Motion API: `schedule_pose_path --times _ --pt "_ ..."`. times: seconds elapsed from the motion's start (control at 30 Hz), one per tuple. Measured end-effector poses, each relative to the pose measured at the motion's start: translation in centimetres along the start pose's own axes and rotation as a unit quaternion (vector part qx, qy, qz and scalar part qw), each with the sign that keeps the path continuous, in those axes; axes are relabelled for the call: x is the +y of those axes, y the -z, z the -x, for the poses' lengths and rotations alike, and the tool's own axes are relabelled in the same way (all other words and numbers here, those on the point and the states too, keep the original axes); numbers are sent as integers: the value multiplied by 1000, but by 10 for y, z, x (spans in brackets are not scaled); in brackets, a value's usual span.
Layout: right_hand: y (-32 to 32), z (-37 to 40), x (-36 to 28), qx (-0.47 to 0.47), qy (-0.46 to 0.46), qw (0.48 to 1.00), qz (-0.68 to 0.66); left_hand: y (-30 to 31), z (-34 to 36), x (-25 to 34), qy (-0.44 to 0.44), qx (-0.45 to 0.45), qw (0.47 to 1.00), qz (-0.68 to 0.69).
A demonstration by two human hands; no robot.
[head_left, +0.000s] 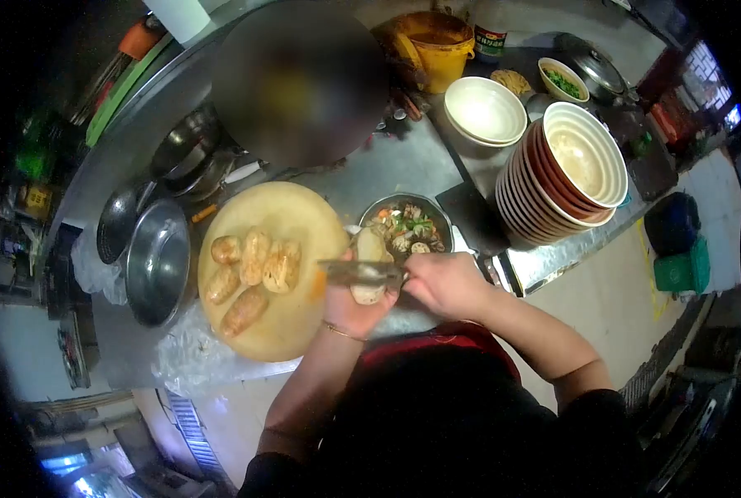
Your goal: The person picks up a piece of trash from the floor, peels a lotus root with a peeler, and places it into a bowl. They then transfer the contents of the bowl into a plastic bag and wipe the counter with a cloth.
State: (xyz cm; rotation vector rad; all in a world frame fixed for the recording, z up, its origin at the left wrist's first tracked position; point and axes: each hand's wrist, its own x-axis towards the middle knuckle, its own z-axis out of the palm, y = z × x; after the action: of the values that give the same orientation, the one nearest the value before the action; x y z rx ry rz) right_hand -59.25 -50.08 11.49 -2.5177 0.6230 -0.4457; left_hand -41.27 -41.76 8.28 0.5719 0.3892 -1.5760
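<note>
My left hand is wrapped around a pale, elongated piece of lotus root, held upright above the counter. Across the root lies the grey blade of a knife, partly blurred. Fingers of my right hand close round its handle end at the right. Just beyond both hands sits a metal bowl of mixed scraps with green, orange and brown bits. To the left, several brown-speckled lotus root pieces lie on a round, yellowish chopping board.
A tall stack of bowls and white bowls stand at the right. Behind are a yellow bucket and a bowl of chopped greens. At left are a metal basin and a plastic bag.
</note>
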Motion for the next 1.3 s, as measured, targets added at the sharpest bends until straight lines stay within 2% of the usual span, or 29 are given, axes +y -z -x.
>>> schedule_pose_path --times 0.07,0.1,0.17,0.27,0.37,0.47,0.53,0.6,0.63,0.77,0.87,0.9,0.93,0.97,1.07,1.17,1.27,1.3 --pt "3 -3 -7 -28 -6 999 30 -8 1 -6 -5 26 999 24" --pt "2 -5 -2 -29 0 999 33 -1 3 -3 36 -6 999 19" --pt "-7 -10 16 -31 13 999 35 3 2 -1 39 -27 999 11" --pt "-13 -13 43 -71 -109 987 92 3 8 0 37 -36 998 -31" --pt "-30 3 94 -82 -249 963 61 8 14 4 30 -47 997 -62" --pt "-23 1 83 -106 -283 953 28 12 10 9 45 -24 997 -59" --pt "-19 -2 55 -63 -224 972 21 18 4 10 59 -19 995 -74" --pt "-16 -6 24 -77 -164 983 16 23 2 10 58 -16 992 -114" --pt "-16 -9 18 -99 -164 981 6 27 3 9 49 -17 988 -146" --pt "-42 8 69 -32 -209 977 20 26 14 3 -12 -6 974 -228" --pt "-24 6 35 9 -167 986 -12 40 1 5 -114 18 947 -300" --pt "-16 2 21 -28 -171 985 -13 39 0 4 -114 14 942 -316" --pt "-8 -4 10 -107 -175 978 25 38 0 3 -115 9 936 -332" --pt "-16 -2 22 -84 -192 978 14 38 0 3 -116 4 930 -349" --pt "-38 6 61 -64 -231 970 -41 37 2 -1 -135 -30 931 -339" --pt "-27 8 44 -15 -216 973 -75 17 11 -7 -132 -59 950 -276" --pt "-20 7 27 48 -177 973 -142 10 9 0 12 -110 992 -61" --pt "-13 8 16 36 -193 970 -144 16 3 1 23 -181 983 -36"
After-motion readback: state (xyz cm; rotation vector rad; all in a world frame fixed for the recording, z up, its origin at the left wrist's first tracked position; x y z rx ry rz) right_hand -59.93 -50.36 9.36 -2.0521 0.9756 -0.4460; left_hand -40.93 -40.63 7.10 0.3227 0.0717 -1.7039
